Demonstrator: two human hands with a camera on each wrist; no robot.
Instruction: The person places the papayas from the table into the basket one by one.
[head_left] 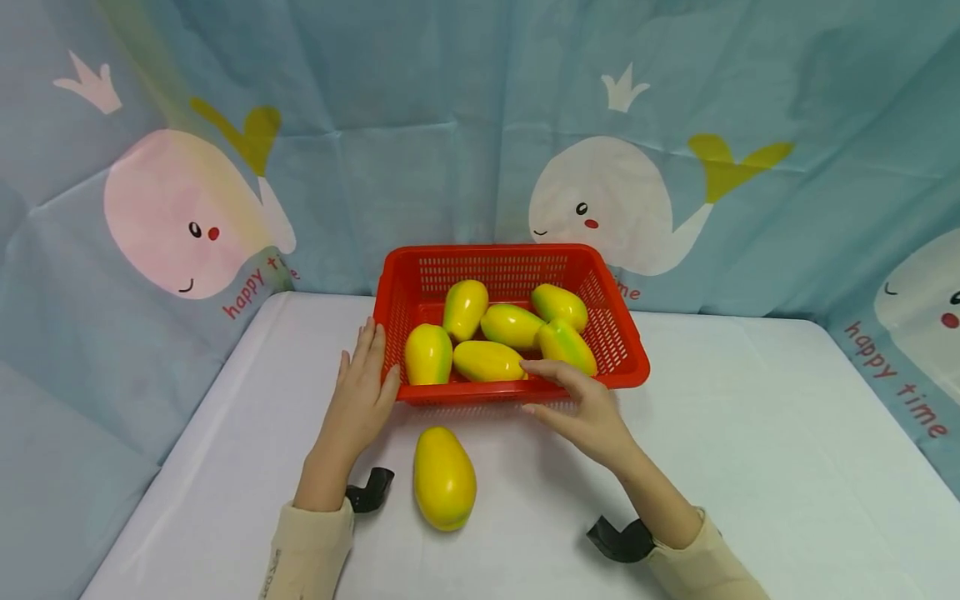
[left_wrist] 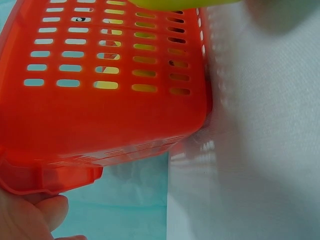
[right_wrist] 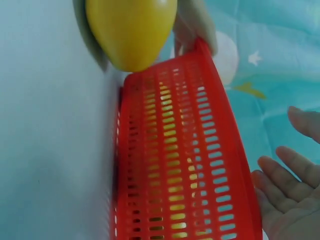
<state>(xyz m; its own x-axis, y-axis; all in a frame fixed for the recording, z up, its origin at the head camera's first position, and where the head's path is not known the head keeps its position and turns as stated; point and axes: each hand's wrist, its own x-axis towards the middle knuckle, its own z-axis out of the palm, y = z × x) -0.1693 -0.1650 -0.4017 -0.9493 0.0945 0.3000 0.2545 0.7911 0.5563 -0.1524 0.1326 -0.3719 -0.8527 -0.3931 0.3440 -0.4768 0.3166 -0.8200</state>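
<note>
A red plastic basket (head_left: 512,392) with slotted walls stands at the back of the table, holding several yellow-green mangoes (head_left: 487,361). My left hand (head_left: 358,392) rests along its left rim, fingers fairly straight and thumb by the front corner. Part of that hand (left_wrist: 25,220) shows against the rim in the left wrist view. At the front rim, right of the middle, my right hand (head_left: 588,417) has thumb and fingers spread with nothing between them. Its fingertips are close to the nearest mango; contact cannot be told. One more mango (head_left: 445,479) lies on the table between my forearms.
A white cloth covers the table (head_left: 750,433). Directly behind the basket hangs a blue curtain (head_left: 412,167) printed with whales, continuing along both sides. Black wrist mounts (head_left: 622,540) stick out from my sleeves.
</note>
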